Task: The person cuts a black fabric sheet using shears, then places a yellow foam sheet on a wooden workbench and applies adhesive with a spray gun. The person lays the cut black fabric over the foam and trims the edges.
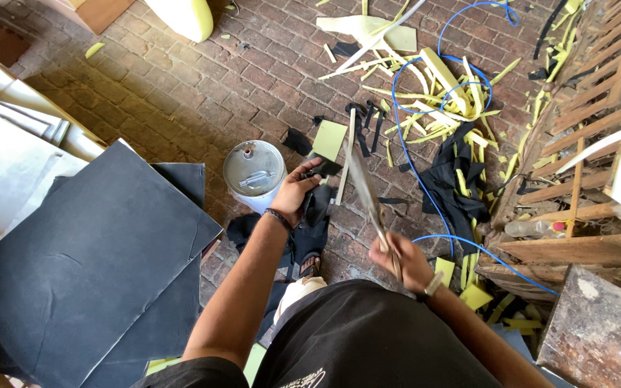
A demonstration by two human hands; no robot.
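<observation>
Our left hand (297,191) grips a soft, floppy black scrap (316,205). Our right hand (397,260) is clenched on big shears (366,192); they look heavy, so hold the handles.

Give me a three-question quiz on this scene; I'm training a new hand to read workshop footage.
1. True or false: the right hand holds a long blade.
2. What does the left hand grip? A) black strip B) blue cable C) can
3. What colour are most foam scraps on the brick floor?

Key: 1 true; 2 A; 3 yellow-green.
</observation>
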